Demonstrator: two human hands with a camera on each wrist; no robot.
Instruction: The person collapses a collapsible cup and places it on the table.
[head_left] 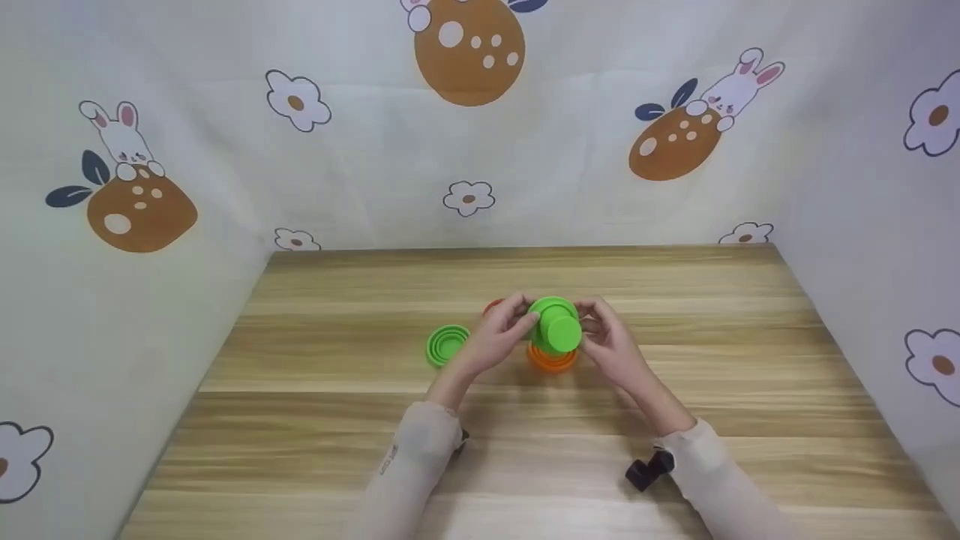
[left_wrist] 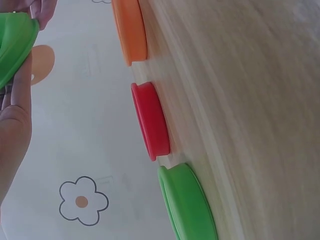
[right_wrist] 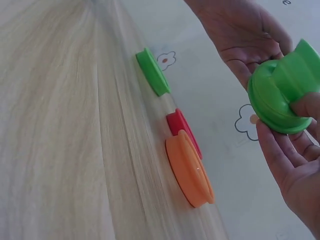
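Observation:
A green collapsible cup (head_left: 561, 330), partly stretched out with its narrow base pointing at the head camera, is held above the table between both hands. My left hand (head_left: 497, 337) grips its rim from the left, the thumb on its side. From the right, my right hand (head_left: 613, 349) grips it too; in the right wrist view its thumb (right_wrist: 307, 106) presses into the stepped wall while its fingers support the rim. Below on the table lie a flattened orange cup (head_left: 553, 361), a flattened green cup (head_left: 448, 345) and a red one (left_wrist: 151, 120), mostly hidden behind my left hand in the head view.
The wood-grain table (head_left: 315, 450) is bounded behind and at both sides by a pale printed cloth (head_left: 375, 150). A black device (head_left: 649, 471) is strapped at my right wrist, beside the sleeve.

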